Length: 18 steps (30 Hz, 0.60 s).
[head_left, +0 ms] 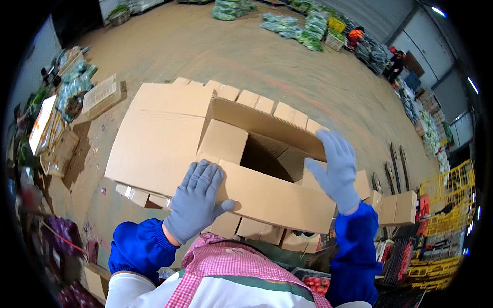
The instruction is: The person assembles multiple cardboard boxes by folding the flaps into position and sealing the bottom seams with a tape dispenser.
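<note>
In front of me stands a large brown cardboard box (277, 197) with its top flaps unfolded, resting on a row of smaller cartons (257, 231). Its dark inside shows between the near flap and the raised far flap (267, 115). My left hand (195, 200), in a grey glove, lies flat on the near flap's left end, fingers stretched and thumb apart. At the box's right end is my right hand (338, 167), also gloved, its fingers extended and thumb spread beside the far flap's corner. Whether its palm presses on the cardboard I cannot tell.
Bagged green vegetables (308, 31) are piled at the back. A pale crate (100, 95) lies on the floor at left. Yellow metal racks (447, 190) and forklift-like tines (395, 167) stand at right. A tray of red produce (316, 283) sits near my body. People work far right.
</note>
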Tool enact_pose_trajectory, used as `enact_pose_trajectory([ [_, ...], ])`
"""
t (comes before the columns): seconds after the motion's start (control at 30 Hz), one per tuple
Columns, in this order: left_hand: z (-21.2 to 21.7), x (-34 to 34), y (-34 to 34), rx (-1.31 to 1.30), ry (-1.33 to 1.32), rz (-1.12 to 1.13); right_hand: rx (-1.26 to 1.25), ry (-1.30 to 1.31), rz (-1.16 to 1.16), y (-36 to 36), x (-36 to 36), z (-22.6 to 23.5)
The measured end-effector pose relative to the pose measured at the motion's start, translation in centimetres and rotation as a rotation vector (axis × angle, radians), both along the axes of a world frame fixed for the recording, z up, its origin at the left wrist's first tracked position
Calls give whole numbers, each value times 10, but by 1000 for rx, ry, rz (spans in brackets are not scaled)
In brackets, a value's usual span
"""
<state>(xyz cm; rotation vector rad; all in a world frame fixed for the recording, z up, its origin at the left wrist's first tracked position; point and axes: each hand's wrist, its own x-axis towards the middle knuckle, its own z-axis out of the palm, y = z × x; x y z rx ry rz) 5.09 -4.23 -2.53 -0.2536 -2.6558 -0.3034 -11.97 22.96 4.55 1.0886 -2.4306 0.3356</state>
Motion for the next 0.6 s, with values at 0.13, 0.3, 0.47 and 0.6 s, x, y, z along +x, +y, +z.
enact_pose_trajectory([
  [0.13, 3, -7, 5, 62, -9, -14, 113, -324, 82, 38, 46, -38],
  [0.3, 26, -27, -12, 97, -376, -88, 106, -311, 48, 31, 59, -47],
  [0.47, 36, -121, -11, -61, -27, -423, 115, -237, 18, 30, 59, -44],
  [0.6, 25, -155, 1, -238, -171, -494, 89, -129, 19, 13, 96, -40],
])
